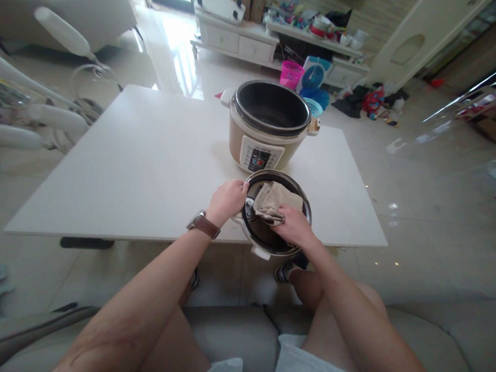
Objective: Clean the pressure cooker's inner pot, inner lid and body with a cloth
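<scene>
A round pressure-cooker lid (258, 239) is held at the front edge of the table, its dark inner side facing up toward me. My left hand (228, 200) grips the lid's rim on the left, fingers closed. Inside the lid, my right hand (294, 226) is closed on a folded beige cloth (274, 200), which lies against the inner surface. Just behind the lid stands the beige electric pressure cooker (265, 125), uncovered, with a dark inside and a control panel on its front.
The white table (144, 159) extends left and right of the cooker. A grey sofa (228, 334) is under me. Beyond the table are a pink basket (291, 74), a white TV cabinet (238, 42) and a heap of things (372, 102) on the floor.
</scene>
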A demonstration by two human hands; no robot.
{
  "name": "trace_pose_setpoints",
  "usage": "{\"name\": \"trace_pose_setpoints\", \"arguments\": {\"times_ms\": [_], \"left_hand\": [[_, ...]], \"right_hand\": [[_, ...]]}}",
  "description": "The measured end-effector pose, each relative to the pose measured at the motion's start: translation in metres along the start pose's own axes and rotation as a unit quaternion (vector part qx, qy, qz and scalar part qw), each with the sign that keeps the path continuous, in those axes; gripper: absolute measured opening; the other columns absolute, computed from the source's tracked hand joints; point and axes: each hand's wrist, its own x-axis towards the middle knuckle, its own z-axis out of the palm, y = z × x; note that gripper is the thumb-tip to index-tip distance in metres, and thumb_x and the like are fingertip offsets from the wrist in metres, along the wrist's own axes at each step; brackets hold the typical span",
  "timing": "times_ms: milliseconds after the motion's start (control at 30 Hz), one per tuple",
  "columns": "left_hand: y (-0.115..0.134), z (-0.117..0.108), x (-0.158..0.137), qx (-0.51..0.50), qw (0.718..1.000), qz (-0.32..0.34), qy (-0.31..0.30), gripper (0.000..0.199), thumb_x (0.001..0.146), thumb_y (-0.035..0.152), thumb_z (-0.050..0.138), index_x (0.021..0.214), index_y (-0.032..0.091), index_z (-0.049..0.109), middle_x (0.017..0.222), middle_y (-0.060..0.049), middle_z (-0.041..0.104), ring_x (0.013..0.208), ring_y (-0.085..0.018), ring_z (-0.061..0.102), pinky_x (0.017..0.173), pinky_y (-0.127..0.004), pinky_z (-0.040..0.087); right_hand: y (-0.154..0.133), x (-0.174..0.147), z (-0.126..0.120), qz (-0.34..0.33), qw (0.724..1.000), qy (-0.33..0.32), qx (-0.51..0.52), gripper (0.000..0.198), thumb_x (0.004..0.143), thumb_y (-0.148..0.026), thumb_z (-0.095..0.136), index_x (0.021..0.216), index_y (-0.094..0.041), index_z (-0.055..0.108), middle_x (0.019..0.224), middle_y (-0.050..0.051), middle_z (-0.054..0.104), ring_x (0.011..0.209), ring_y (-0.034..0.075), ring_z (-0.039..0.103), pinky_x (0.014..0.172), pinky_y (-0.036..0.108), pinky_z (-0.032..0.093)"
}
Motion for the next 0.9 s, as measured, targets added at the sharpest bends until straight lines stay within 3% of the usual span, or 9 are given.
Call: {"name": "trace_pose_setpoints", "arguments": {"times_ms": [133, 233, 433, 567, 767, 900], "left_hand": [[0.002, 0.001, -0.001, 0.009, 1.0, 0.001, 0.015, 0.053, 0.11, 0.046, 0.031, 0.114, 0.023, 0.08, 0.12, -0.016, 0.08, 0.113, -0.03, 0.074, 0.094, -0.036, 0.052], [0.001, 0.002, -0.001, 0.014, 1.0, 0.002, 0.021, 0.053, 0.11, 0.046, 0.031, 0.113, 0.023, 0.079, 0.118, -0.016, 0.08, 0.111, -0.03, 0.075, 0.092, -0.036, 0.053], [-0.001, 0.001, 0.001, 0.015, 1.0, 0.013, 0.008, 0.054, 0.11, 0.044, 0.032, 0.107, 0.021, 0.08, 0.116, -0.018, 0.08, 0.108, -0.029, 0.075, 0.089, -0.034, 0.052], [0.0, 0.0, 0.0, 0.008, 1.0, 0.01, 0.006, 0.054, 0.11, 0.044, 0.033, 0.109, 0.02, 0.08, 0.117, -0.017, 0.08, 0.108, -0.028, 0.074, 0.089, -0.033, 0.051], [0.001, 0.0, 0.0, 0.002, 1.0, -0.002, 0.004, 0.053, 0.11, 0.044, 0.033, 0.11, 0.02, 0.08, 0.117, -0.018, 0.08, 0.107, -0.027, 0.074, 0.088, -0.033, 0.051], [-0.001, 0.0, 0.001, -0.003, 1.0, -0.008, -0.002, 0.054, 0.11, 0.044, 0.033, 0.11, 0.019, 0.08, 0.116, -0.018, 0.08, 0.107, -0.028, 0.075, 0.089, -0.033, 0.051]], "right_hand": [[-0.013, -0.004, 0.002, -0.048, 0.994, -0.061, 0.079, 0.008, 0.085, -0.028, 0.072, 0.08, -0.023, 0.075, 0.085, 0.002, 0.072, 0.08, 0.019, 0.067, 0.073, 0.027, 0.044], [-0.02, -0.003, 0.006, -0.061, 0.993, -0.041, 0.09, 0.01, 0.088, -0.027, 0.068, 0.081, -0.022, 0.073, 0.09, 0.003, 0.073, 0.083, 0.018, 0.066, 0.076, 0.026, 0.045], [-0.006, 0.007, 0.002, 0.041, 0.997, 0.065, -0.018, 0.015, 0.093, -0.034, 0.065, 0.098, -0.023, 0.075, 0.108, 0.007, 0.072, 0.099, 0.024, 0.066, 0.079, 0.031, 0.047], [0.005, 0.01, -0.001, 0.073, 0.992, 0.096, -0.039, 0.023, 0.094, -0.042, 0.067, 0.102, -0.024, 0.079, 0.117, 0.008, 0.072, 0.104, 0.026, 0.066, 0.083, 0.034, 0.049], [-0.007, 0.004, 0.007, 0.001, 0.996, 0.084, -0.004, 0.019, 0.089, -0.034, 0.07, 0.101, -0.023, 0.079, 0.117, 0.009, 0.075, 0.107, 0.028, 0.067, 0.088, 0.037, 0.052], [-0.012, 0.003, 0.009, -0.047, 0.985, 0.087, 0.142, 0.022, 0.086, -0.033, 0.07, 0.104, -0.024, 0.08, 0.117, 0.007, 0.078, 0.109, 0.028, 0.071, 0.095, 0.038, 0.054]]}}
